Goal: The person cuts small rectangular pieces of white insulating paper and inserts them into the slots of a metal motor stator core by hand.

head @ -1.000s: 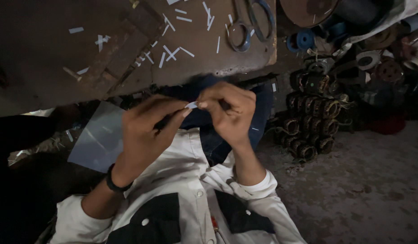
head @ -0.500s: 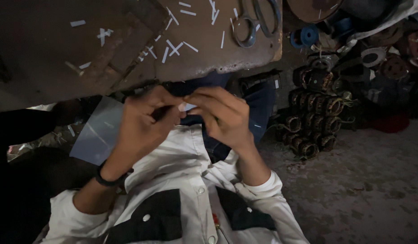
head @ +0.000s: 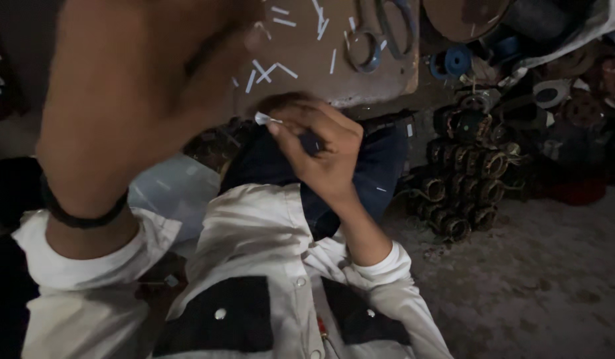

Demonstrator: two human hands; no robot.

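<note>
My right hand [head: 324, 149] is over my lap, fingers pinched on a small white strip [head: 262, 118] that pokes out to the left. A small dark object [head: 310, 141] is tucked between its fingers. My left hand [head: 138, 93] is raised close to the camera and fills the upper left, blurred, with a black band [head: 81, 216] on the wrist. Whether it holds anything is unclear. The two hands are apart.
A brown board [head: 320, 73] lies ahead with several short white strips [head: 274, 70] scattered on it and a pair of scissors [head: 380, 33]. Stacked dark metal rings [head: 467, 179] and a blue spool [head: 457, 60] sit at the right. A pale sheet [head: 174, 189] lies by my lap.
My left hand has left the right hand and risen toward the camera. The right hand keeps the white strip and has stayed over my lap.
</note>
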